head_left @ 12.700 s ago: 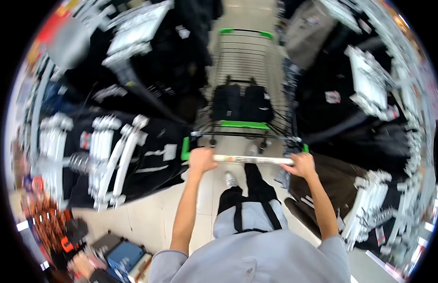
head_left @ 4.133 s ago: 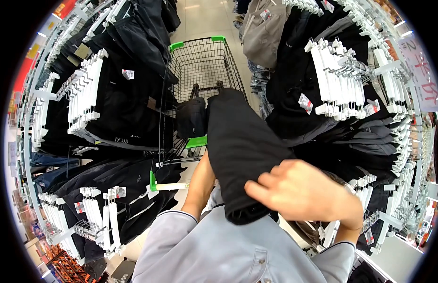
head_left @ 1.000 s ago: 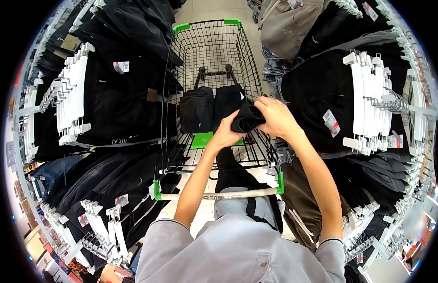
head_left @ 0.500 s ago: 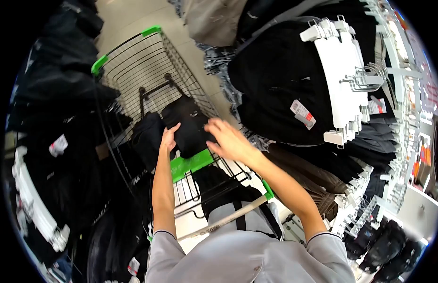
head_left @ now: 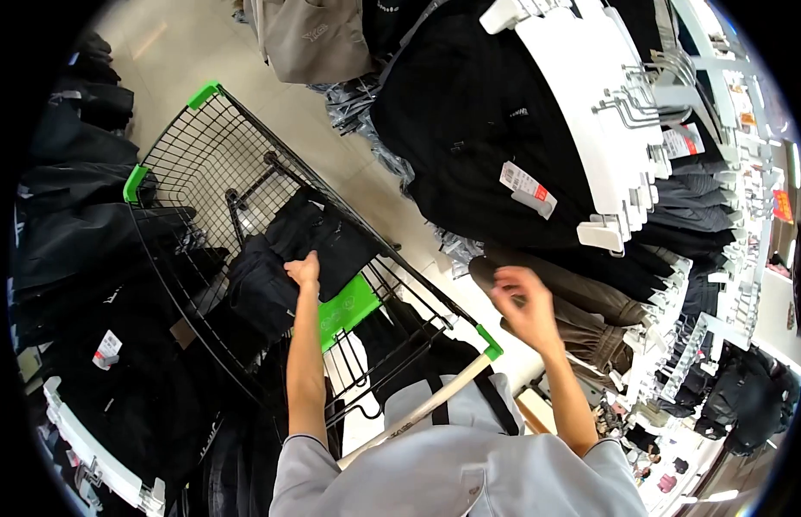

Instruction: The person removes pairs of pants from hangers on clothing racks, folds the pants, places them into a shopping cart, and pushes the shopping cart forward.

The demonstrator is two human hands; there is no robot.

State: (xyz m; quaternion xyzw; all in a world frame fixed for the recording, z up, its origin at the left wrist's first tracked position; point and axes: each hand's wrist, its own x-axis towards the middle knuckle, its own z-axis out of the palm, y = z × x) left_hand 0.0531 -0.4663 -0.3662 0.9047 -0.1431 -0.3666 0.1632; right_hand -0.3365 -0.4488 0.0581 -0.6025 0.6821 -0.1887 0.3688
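My left hand is inside the shopping cart, at the folded black clothes; its fingers are partly hidden against the dark fabric. One dark bundle lies on the left, and another black folded garment lies beside it on the right, near the green panel. My right hand is raised outside the cart on the right, fingers curled and slightly blurred, beside brown trousers on the rack. Whether it holds something small cannot be made out.
Black trousers with a price tag hang from white hangers at the right. More dark clothes hang along the left. The cart's pale handle crosses in front of my body. Black bags stand at the far right.
The small black roll between my hands is no longer seen there. My left hand has stayed low in the cart, while my right hand has moved away to the right. The cart appears more tilted in view.
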